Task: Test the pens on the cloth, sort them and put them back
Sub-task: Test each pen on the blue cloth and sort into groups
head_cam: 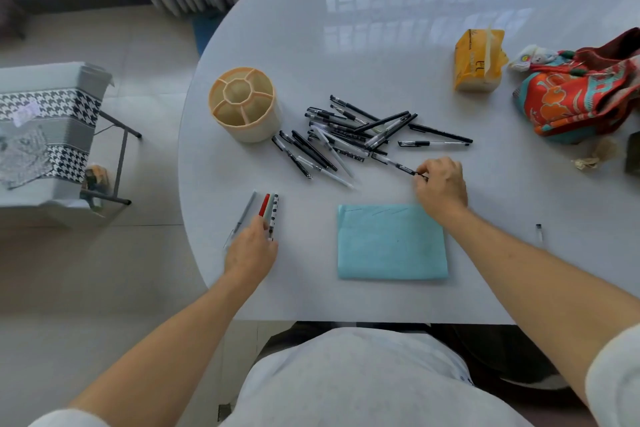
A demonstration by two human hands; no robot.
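A folded light-blue cloth (391,243) lies on the white table (381,55) near its front edge, with a few thin ink strokes along its top. Beyond it is a heap of several black and clear pens (346,137). My right hand (441,187) pinches the near tip of one clear pen with a black grip (393,163) at the heap's right edge. My left hand (251,250) rests on a small row of sorted pens (266,213), grey, red and patterned, left of the cloth. A round beige pen holder (244,104) with compartments stands empty at the left.
A yellow tissue pack (478,61) and a red patterned fabric bag (585,94) sit at the far right. A lone pen cap (538,230) lies right of my right forearm. Off the table's left edge stands a small table with a houndstooth cloth (52,121).
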